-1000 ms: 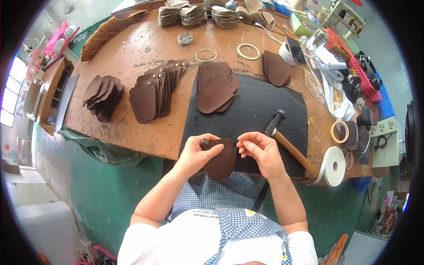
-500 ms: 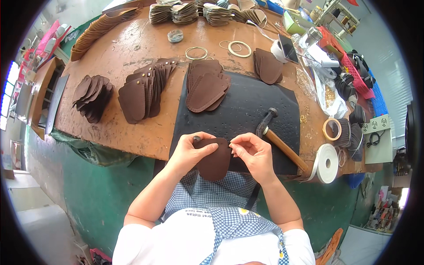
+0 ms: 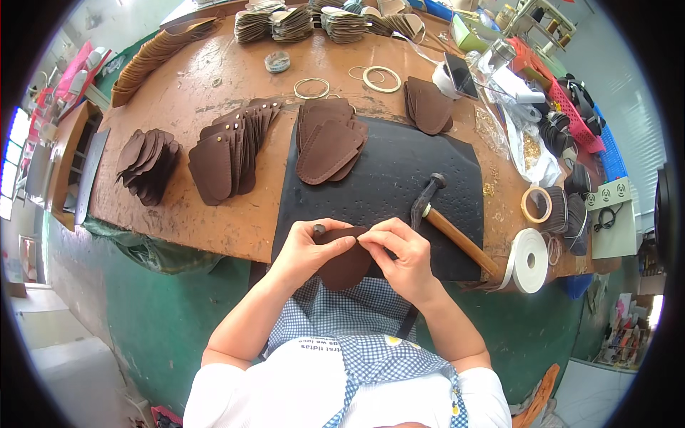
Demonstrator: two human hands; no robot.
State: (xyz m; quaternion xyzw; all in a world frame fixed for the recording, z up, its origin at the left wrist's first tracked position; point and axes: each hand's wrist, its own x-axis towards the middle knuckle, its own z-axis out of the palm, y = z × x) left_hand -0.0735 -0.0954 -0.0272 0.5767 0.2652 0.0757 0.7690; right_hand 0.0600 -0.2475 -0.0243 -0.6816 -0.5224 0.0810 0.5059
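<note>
Since the earlier frame, the right hand (image 3: 399, 253) has moved leftward from the right side of the leather piece (image 3: 344, 269) to its upper edge, close by the left thumb. The left hand (image 3: 307, 250) is clamped on the piece, thumb on its near face; a small dark object (image 3: 319, 229), its kind unclear, protrudes above that grip. The right thumb and forefinger are drawn together at the edge; whether anything lies between them cannot be told. The hands nearly meet. The piece, dark brown and round-ended, hangs between them in front of the table (image 3: 242, 78), above the checked apron (image 3: 342, 307). Beyond: a black mat (image 3: 385, 171), pitted with small marks, bearing the hammer (image 3: 446, 226), its handle slanting toward the near right corner. A stitched stack (image 3: 328, 146) lies across the mat's far left edge. Left of it: a studded stack (image 3: 232, 150), then a fanned stack (image 3: 148, 164). Far right: a fourth stack (image 3: 428, 107) beside the phone (image 3: 460, 75). Right of the mat: a white roll (image 3: 531, 245).
</note>
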